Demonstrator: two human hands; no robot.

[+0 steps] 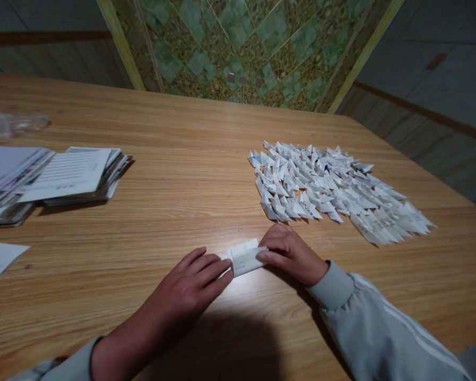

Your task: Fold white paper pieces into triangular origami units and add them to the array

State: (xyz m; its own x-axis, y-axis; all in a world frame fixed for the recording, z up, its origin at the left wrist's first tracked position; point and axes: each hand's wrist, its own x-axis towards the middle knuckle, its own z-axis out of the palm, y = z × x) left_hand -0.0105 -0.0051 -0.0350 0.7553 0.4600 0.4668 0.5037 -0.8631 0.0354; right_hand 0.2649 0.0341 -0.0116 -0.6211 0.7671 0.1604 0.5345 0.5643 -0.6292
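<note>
A small folded piece of white paper (pixel 246 259) lies at the front middle of the table, between my two hands. My right hand (pixel 291 253) pinches its right end, thumb on top and the fingers behind. My left hand (pixel 194 278) rests at the left end, its fingers stretched out and the fingertips touching the paper's edge. Faint print shows on the near side of the fold. Beyond my right hand, many folded paper boats (pixel 313 180) stand close together in rows.
Stacks of printed paper sheets (pixel 79 172) lie on the left of the wooden table (pixel 182 137). A loose sheet (pixel 2 259) sits at the left edge, with clear plastic wrap (pixel 14 124) behind the stacks. A green tiled wall panel (pixel 241 47) rises past the far edge.
</note>
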